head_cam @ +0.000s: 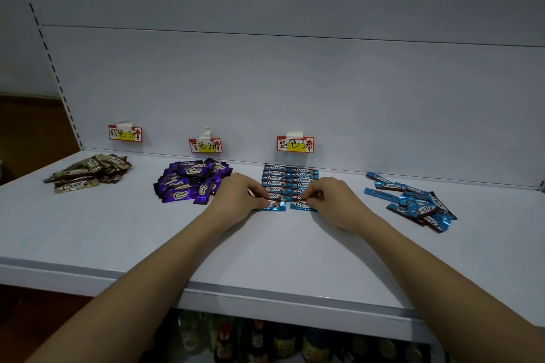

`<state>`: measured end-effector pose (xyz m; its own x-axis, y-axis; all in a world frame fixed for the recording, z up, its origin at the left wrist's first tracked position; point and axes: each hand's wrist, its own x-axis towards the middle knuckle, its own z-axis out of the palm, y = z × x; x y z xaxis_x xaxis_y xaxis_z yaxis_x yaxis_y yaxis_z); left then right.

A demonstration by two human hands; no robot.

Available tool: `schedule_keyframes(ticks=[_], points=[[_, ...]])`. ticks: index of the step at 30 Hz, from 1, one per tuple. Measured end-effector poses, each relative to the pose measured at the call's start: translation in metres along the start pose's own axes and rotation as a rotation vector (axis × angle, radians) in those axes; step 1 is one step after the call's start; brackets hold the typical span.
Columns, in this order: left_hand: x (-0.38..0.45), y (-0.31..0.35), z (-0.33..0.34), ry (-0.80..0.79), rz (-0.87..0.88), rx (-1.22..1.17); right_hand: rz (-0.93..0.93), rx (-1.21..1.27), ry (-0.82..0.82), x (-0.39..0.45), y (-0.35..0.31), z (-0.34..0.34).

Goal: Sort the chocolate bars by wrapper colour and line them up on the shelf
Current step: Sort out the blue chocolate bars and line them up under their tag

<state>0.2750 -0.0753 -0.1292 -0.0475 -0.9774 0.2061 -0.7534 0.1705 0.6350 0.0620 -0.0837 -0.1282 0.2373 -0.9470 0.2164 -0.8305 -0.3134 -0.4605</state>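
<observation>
Two neat columns of blue chocolate bars point(290, 178) lie on the white shelf point(147, 233) under the blue price label point(295, 144). My left hand point(239, 199) pinches the front bar of the left column point(274, 206). My right hand point(333, 200) pinches the front bar of the right column point(300, 206). A loose heap of blue bars point(413, 203) lies to the right. A purple pile point(191, 183) sits left of my hands, and a gold-brown pile point(88, 172) lies at the far left.
Two more price labels point(125, 133) point(205, 145) are taped to the back panel above the gold-brown and purple piles. Bottles point(265, 339) stand on the level below the shelf's front edge. A slotted upright point(50, 59) runs up the left side.
</observation>
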Motion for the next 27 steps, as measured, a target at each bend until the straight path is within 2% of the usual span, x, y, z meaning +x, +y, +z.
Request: schedule_keyframes(ticks=[11,18,23,27], points=[[0.011,-0.003,0.011,0.015,0.095,0.121,-0.068,-0.082,0.050,0.000,0.002,0.010],[0.014,-0.002,0.014,0.056,0.087,0.191,-0.077,-0.064,0.058,0.001,0.000,0.007],[0.019,0.028,0.018,0.100,0.103,0.167,-0.024,0.000,0.095,0.004,0.010,-0.012],[0.027,0.063,0.039,0.045,0.152,0.124,0.027,0.068,0.084,0.004,0.033,-0.038]])
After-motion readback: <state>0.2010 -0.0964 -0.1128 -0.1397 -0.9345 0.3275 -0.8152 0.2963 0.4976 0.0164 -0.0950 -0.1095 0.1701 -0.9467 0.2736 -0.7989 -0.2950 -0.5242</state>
